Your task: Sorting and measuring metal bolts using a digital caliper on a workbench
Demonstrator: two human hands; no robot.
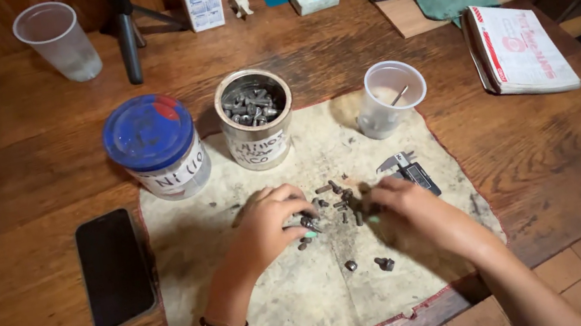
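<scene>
Both of my hands rest on a stained cloth (289, 297) spread over a wooden table. My left hand (269, 221) pinches a small dark bolt (308, 223) between its fingertips. My right hand (400, 204) lies beside it, fingers curled at a scatter of small bolts and nuts (336, 193); whether it holds one I cannot tell. Two loose pieces (384, 263) lie on the cloth nearer to me. A digital caliper (410, 170) lies just beyond my right hand.
An open metal can of bolts (256, 117), a blue-lidded jar (156, 146) and a clear plastic cup (388, 98) stand at the cloth's far edge. A black phone (114, 267) lies left. A booklet (519, 48), another cup (58, 41) and a tripod (126, 33) sit farther back.
</scene>
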